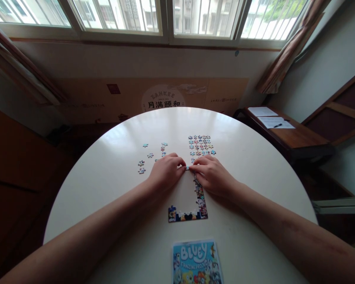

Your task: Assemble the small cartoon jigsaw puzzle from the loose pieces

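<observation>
Both hands, left (167, 170) and right (213, 173), pinch one small puzzle piece (187, 168) above a partly joined puzzle border (201, 201).

Head view looks down, perhaps forward, over hands (187, 169).

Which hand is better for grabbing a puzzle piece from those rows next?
Probably the right hand: it's closer to the rows of pieces, while the left hand is nearer the scattered pieces. Both hands are at one small piece, though.
</observation>
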Available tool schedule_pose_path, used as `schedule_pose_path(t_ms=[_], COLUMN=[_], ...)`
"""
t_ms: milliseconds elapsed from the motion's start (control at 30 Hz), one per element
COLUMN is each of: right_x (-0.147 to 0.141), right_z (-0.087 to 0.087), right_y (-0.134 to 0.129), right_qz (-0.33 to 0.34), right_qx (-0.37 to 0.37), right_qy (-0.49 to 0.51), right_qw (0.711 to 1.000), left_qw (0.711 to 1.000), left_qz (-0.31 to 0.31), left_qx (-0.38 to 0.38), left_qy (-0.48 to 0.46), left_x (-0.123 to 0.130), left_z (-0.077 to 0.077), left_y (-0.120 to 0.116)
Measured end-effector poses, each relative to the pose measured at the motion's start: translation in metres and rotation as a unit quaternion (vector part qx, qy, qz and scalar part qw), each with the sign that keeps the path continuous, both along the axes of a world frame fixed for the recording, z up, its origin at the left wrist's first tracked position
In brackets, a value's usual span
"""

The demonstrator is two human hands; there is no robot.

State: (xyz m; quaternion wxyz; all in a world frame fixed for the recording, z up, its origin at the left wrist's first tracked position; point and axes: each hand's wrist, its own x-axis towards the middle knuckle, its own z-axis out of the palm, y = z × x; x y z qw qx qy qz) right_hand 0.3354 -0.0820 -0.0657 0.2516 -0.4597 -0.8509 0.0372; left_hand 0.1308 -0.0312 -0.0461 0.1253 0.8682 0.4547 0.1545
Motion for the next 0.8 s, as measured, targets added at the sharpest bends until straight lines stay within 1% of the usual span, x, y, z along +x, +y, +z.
schedule_pose_path(t_ms=[100,233,333,467,567,633,700,800], right_x=[-0.001,0.005,0.018,0.035,0.038,0.035,0.032,0.029], right_z=[0.0,0.001,0.004,0.008,0.01,0.01,0.01,0.014], right_y=[-0.001,-0.001,0.0,0.0,-0.001,-0.002,-0.003,-0.006], right_qz=[-0.001,-0.008,-0.02,-0.056,-0.059,-0.052,-0.045,-0.036], right_qx=[0.003,0.011,0.018,0.011,-0.006,-0.022,-0.04,-0.048], right_qy=[0.008,0.044,0.074,0.105,0.124,0.14,0.169,0.216], right_qw=[1.0,0.999,0.997,0.993,0.99,0.988,0.984,0.974], left_qw=[0.999,0.996,0.996,0.996,0.994,0.992,0.987,0.969], left_qz=[-0.001,0.008,-0.001,-0.026,-0.049,-0.05,-0.029,0.05], left_qx=[0.032,0.085,0.092,0.088,0.094,0.114,0.152,0.22], left_qy=[-0.008,-0.024,-0.014,-0.004,-0.01,-0.021,-0.044,-0.104], left_x=[-0.003,-0.015,-0.023,-0.025,-0.024,-0.028,-0.036,-0.057], left_z=[0.001,0.004,0.006,0.003,0.0,0.003,0.011,0.029], left_y=[-0.002,-0.003,-0.003,-0.002,-0.002,-0.001,0.004,0.017])
